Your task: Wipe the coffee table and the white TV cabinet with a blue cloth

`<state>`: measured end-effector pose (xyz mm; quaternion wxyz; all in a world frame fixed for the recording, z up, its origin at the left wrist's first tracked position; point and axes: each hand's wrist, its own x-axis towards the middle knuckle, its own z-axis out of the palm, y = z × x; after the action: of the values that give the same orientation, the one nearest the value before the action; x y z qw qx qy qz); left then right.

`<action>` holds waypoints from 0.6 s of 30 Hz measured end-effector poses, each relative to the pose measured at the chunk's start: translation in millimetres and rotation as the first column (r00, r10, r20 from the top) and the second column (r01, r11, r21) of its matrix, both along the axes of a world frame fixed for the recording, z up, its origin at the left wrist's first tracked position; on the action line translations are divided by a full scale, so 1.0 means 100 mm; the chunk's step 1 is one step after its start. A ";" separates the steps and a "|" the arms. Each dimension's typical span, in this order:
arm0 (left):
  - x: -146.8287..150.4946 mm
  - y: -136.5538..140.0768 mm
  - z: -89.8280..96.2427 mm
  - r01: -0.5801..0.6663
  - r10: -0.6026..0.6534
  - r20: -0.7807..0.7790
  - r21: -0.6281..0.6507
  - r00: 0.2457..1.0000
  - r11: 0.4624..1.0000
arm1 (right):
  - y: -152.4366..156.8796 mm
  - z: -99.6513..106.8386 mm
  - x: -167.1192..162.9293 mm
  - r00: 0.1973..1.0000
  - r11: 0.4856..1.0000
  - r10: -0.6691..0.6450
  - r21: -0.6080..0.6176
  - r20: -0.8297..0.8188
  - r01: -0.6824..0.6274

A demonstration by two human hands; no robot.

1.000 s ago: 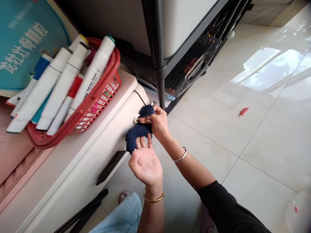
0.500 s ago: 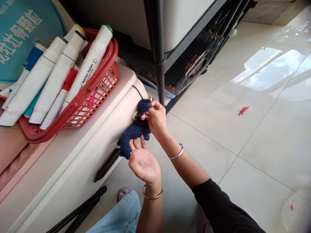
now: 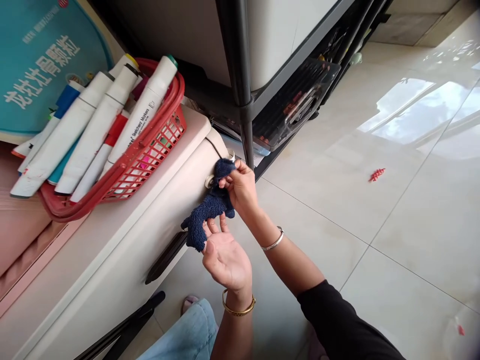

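A dark navy, fluffy terry cloth (image 3: 208, 207) hangs bunched against the side of the cream cabinet, its upper part beside a small white hook (image 3: 231, 155) and a cream ring-shaped piece (image 3: 209, 181). My right hand (image 3: 242, 185), with a silver bangle, pinches the cloth's upper part between thumb and fingers. Below it, my left hand (image 3: 227, 255), with a gold bracelet, is palm up. Its thumb and curled fingers hold the cloth's lower end, which partly hides the index finger.
A red basket (image 3: 140, 165) full of markers (image 3: 131, 117) stands on the cream cabinet top (image 3: 197, 122). Beyond it rises a black-framed rack (image 3: 242, 65) with a dark case (image 3: 296, 105) low down. A small red object (image 3: 376, 174) lies on the tiled floor.
The view has shifted slightly, so the basket and the teal panel appear lower and farther right. Both hands keep their places on the cloth.
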<state>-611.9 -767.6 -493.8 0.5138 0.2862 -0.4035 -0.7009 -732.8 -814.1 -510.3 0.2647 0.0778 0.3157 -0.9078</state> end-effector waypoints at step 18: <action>-0.20 -0.60 -0.06 -0.077 0.444 0.291 -0.760 0.848 0.645 | -0.05 -0.09 0.06 0.992 0.993 0.046 -0.115 0.119 -0.032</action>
<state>-631.9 -827.2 -500.2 0.5734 0.2716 -0.7069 -0.3126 -726.5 -818.8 -518.8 0.3051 0.1118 0.2485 -0.9125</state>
